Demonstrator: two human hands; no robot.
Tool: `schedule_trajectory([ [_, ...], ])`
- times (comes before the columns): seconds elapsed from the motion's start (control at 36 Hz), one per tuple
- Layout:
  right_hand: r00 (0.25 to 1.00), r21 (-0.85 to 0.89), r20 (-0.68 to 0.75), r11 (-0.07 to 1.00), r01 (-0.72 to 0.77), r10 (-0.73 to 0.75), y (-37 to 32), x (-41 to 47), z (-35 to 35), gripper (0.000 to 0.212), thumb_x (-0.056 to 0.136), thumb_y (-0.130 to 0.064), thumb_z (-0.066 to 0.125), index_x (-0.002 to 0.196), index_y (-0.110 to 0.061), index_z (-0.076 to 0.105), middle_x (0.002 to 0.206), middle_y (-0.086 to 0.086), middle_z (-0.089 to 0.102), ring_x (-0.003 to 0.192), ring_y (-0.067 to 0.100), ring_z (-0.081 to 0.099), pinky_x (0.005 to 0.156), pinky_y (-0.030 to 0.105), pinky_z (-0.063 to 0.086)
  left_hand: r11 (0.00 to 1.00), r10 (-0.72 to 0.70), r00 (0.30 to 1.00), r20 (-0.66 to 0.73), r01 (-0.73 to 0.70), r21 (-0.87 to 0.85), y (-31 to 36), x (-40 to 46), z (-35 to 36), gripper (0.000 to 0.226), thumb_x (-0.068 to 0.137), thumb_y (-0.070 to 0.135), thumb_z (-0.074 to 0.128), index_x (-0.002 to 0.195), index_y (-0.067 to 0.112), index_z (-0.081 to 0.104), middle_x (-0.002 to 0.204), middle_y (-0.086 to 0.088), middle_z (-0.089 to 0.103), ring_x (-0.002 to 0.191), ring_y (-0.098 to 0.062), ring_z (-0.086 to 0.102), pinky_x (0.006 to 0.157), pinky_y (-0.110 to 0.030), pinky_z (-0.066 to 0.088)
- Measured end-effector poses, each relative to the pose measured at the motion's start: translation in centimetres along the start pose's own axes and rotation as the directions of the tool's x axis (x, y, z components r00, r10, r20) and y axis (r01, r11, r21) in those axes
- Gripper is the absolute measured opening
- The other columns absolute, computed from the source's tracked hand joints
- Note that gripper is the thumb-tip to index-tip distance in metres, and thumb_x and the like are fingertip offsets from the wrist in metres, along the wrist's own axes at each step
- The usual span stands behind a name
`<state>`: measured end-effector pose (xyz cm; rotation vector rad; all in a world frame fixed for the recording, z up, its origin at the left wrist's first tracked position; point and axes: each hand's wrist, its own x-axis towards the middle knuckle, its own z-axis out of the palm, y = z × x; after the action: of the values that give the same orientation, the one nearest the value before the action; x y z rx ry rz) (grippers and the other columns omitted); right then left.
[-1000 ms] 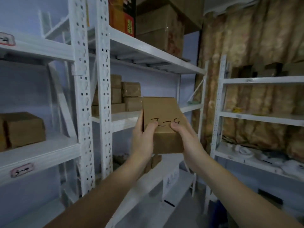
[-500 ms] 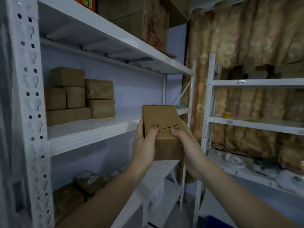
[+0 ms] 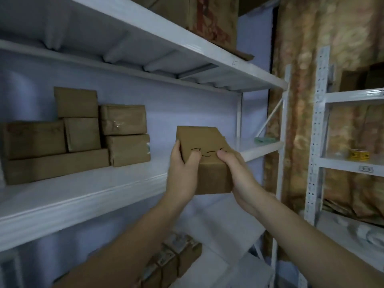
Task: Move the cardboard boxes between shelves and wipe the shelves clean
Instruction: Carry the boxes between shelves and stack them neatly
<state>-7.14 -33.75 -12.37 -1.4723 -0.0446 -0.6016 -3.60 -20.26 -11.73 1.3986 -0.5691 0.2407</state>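
The box (image 3: 204, 161) has been carried over to the middle shelf (image 3: 87, 196) (stacked boxes (image 3: 79, 134) sit left). Left hand (image 3: 182, 173) and right hand (image 3: 239, 175) both grip it, fingers curled round; setting down looks next.

A stack of boxes (image 3: 76, 134) sits on the middle shelf (image 3: 83, 196), left of the held box (image 3: 207, 159) (both hands on it). More boxes (image 3: 176, 260) lie on the shelf below.

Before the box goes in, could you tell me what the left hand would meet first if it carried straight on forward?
Probably nothing soon: ahead of the left hand lies the bare shelf, right of the stacked boxes, then likely the back wall; depth is unclear.
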Motion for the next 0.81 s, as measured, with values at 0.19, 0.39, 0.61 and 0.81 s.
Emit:
schedule_trajectory([
  [0.19,0.979,-0.033,0.186,0.997,-0.076,0.081,2.2,11.0,0.5,0.035,0.093,-0.047,0.065,0.113,-0.019,0.072,0.102,0.002,0.078,0.091,0.018,0.075,0.077,0.033,0.057,0.976,-0.096,0.962,-0.255,0.142,0.167,-2.2,7.6,1.4,0.077,0.084,0.054,0.054,0.154,0.029,0.036,0.135,0.001,0.059,0.109,-0.014,0.06,0.085,-0.032,0.049],
  [0.39,0.947,-0.153,0.316,0.988,-0.01,0.058,4.8,19.3,1.5,0.036,0.097,-0.049,0.059,0.082,-0.021,0.075,0.077,-0.004,0.076,0.078,0.014,0.073,0.08,0.033,0.058,0.946,-0.118,0.896,-0.428,0.233,0.227,-4.3,12.7,2.1,0.023,0.098,0.04,0.054,0.116,0.028,0.059,0.11,0.001,0.068,0.096,-0.013,0.064,0.082,-0.035,0.052],
  [0.61,0.878,-0.212,0.47,0.977,0.006,0.096,6.7,25.0,2.4,0.049,0.098,-0.058,0.05,0.091,-0.016,0.075,0.094,0.005,0.076,0.091,0.021,0.072,0.096,0.043,0.055,0.918,-0.188,0.828,-0.528,0.339,0.205,-6.2,16.4,1.8,0.044,0.083,0.055,0.057,0.104,0.019,0.073,0.098,-0.008,0.077,0.093,-0.028,0.073,0.087,-0.046,0.061],
  [0.81,0.801,-0.196,0.587,0.981,0.005,0.113,7.8,27.1,2.1,0.056,0.095,-0.068,0.05,0.109,-0.019,0.074,0.106,0.0,0.076,0.098,0.017,0.071,0.091,0.035,0.055,0.897,-0.172,0.81,-0.56,0.364,0.252,-6.2,17.4,1.8,0.04,0.089,0.052,0.059,0.1,0.015,0.07,0.097,-0.01,0.074,0.084,-0.023,0.07,0.072,-0.031,0.057],
])
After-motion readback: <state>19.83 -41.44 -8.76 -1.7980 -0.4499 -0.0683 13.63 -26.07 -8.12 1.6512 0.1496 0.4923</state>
